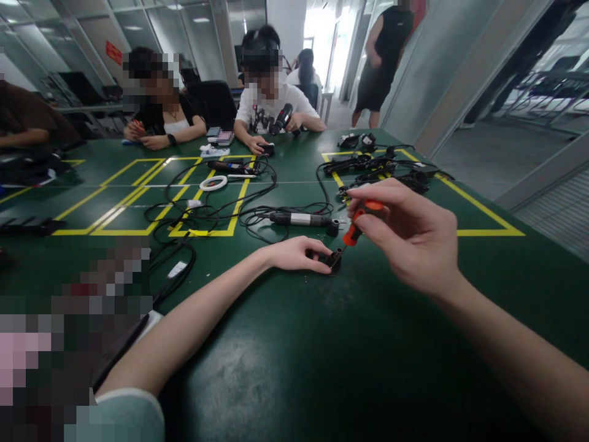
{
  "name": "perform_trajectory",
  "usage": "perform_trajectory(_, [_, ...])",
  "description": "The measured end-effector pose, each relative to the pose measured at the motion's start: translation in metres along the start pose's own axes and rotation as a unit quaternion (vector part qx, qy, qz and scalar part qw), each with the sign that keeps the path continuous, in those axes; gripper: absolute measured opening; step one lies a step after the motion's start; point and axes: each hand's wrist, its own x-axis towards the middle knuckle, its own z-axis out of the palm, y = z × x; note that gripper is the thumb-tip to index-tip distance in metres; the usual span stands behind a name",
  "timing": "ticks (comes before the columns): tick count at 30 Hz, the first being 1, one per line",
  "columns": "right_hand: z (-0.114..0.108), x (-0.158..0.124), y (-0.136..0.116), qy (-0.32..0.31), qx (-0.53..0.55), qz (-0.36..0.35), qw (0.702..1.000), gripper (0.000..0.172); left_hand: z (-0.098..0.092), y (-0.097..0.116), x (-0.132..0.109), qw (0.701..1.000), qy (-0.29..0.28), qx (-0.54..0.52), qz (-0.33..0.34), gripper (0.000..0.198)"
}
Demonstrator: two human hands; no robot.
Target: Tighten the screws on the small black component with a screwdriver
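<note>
My right hand (409, 236) pinches an orange-handled screwdriver (358, 222), its tip pointing down into a small black part (333, 260) on the green table (294, 344). My left hand (297, 253) lies on the table with its fingers closed on that black part, pressing it down. Just beyond them rests a black and silver cylindrical device (301, 219) with tangled black cables (216, 212).
Yellow tape rectangles (138, 202) mark the table. A white ring (213, 183) lies among the cables. More black devices and cords (377, 166) are piled at the far right. Two people sit across the table handling gear; another stands in the doorway behind.
</note>
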Motion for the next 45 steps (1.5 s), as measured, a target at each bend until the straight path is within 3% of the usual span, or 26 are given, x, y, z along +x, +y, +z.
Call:
perform_trajectory(5, [-0.001, -0.0019, -0.0013, -0.014, 0.068, 0.037, 0.997, 0.024, 0.0009, -0.0028, 0.0012, 1.0, 0.009, 0.001, -0.02, 0.053])
perform_trajectory(11, [-0.0003, 0.0005, 0.001, -0.002, 0.002, -0.023, 1.0, 0.02, 0.001, 0.0005, 0.0008, 1.0, 0.006, -0.003, -0.012, 0.047])
perform_trajectory(19, [0.0003, -0.0022, -0.0004, -0.01, 0.062, 0.02, 0.998, 0.027, 0.0015, -0.002, 0.001, 1.0, 0.006, -0.008, -0.01, 0.048])
perform_trajectory(25, [0.0001, -0.0007, 0.0029, -0.005, 0.002, -0.022, 1.0, 0.03, 0.0013, -0.0008, 0.0007, 1.0, 0.007, -0.015, -0.006, 0.046])
perform_trajectory(29, [0.0, -0.0029, 0.0019, -0.018, 0.028, 0.014, 0.999, 0.037, 0.0011, -0.0009, 0.0007, 1.0, 0.006, -0.012, -0.008, 0.046])
perform_trajectory(33, [-0.0003, -0.0043, 0.0016, -0.028, 0.085, 0.032, 0.995, 0.027, 0.001, -0.0025, 0.0012, 1.0, 0.009, -0.009, -0.012, 0.05])
perform_trajectory(37, [-0.0004, -0.0023, 0.0024, -0.017, 0.05, 0.021, 0.998, 0.023, 0.0005, -0.0028, 0.0013, 1.0, 0.004, -0.01, -0.006, 0.049])
perform_trajectory(41, [0.0, -0.0008, 0.002, -0.006, 0.007, 0.0, 1.0, 0.024, 0.0008, -0.0022, 0.0011, 1.0, 0.006, -0.017, -0.005, 0.049])
perform_trajectory(45, [0.0005, -0.003, 0.001, -0.016, 0.034, 0.033, 0.999, 0.029, 0.0016, -0.002, 0.0013, 0.999, 0.004, -0.046, -0.002, 0.052])
